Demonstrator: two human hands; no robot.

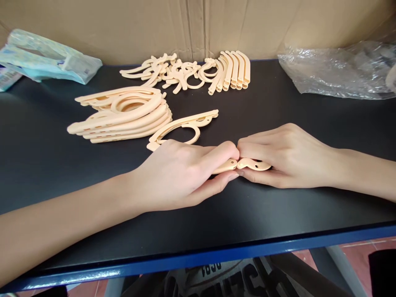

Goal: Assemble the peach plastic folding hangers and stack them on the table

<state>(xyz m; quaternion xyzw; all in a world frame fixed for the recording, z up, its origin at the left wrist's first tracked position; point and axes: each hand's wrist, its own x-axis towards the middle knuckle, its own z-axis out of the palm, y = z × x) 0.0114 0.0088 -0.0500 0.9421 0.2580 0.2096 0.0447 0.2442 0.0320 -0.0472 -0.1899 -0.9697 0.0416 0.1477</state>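
Note:
Near the front of the black table my two hands meet, fingertips touching. Pinched in my left hand (188, 173) is a cream plastic hanger arm (227, 166), with a round hole at its showing end; the rest is covered by my fingers. My right hand (284, 159) grips a cream hanger piece (255, 165) with a wavy edge and a small dark hole. The ends of both pieces meet or nearly meet between the hands. Just behind my left hand lies a folded cream hanger (185, 123), partly hidden by it.
A stack of folded hangers (123, 119) sits at left. Loose hook pieces (182, 76) and a row of hanger arms (235, 70) lie along the cardboard (139, 29) at the back. A wipes packet (52, 57) is back left, clear plastic bag (337, 70) back right.

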